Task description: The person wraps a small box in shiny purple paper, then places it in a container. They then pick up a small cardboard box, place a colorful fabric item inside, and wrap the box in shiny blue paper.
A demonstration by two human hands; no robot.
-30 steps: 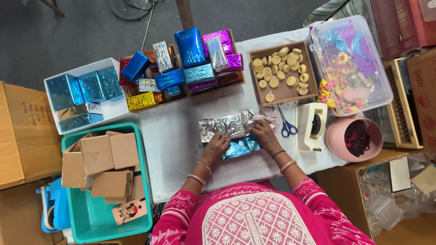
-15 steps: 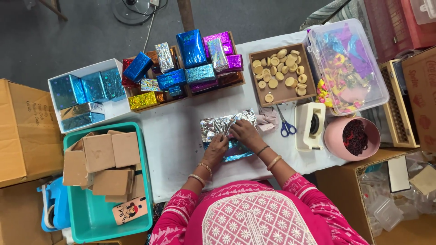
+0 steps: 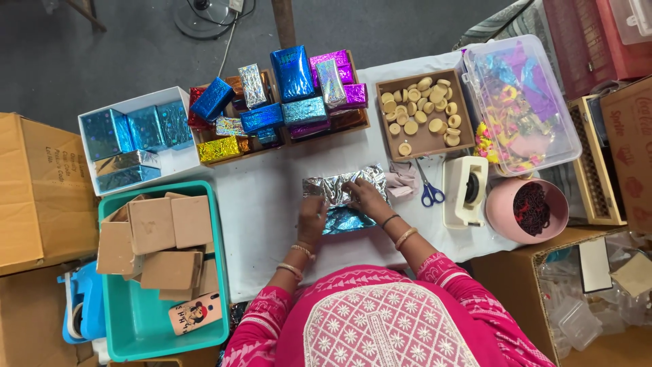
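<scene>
Both hands sit on the same small parcel at the middle of the white table (image 3: 272,224). Her left hand (image 3: 312,219) lies flat along the parcel's left end, fingers together and pressing down on the foil; whether the thumb is tucked under the edge I cannot tell from up here. Her right hand (image 3: 363,197) is a little farther from her body, fingers bent and pinching the silver foil sheet (image 3: 333,188) near its far edge, just right of centre.

That foil-wrapped box (image 3: 346,219) lies directly under and between the two hands, its blue shiny face showing on the side nearest her, the loose silver flap standing away toward the far side of the table. Its long axis runs left to right across her front, tipped slightly so the right end sits a touch farther from her. The right hand is the nearer one to the loose flap; the left is the nearer one to the box's left end.

Just right of the parcel lie blue-handled scissors (image 3: 429,192) and a white tape dispenser (image 3: 466,191), within easy reach of her right hand. Beyond the hands stands a wooden tray of finished shiny boxes (image 3: 292,95).
</scene>
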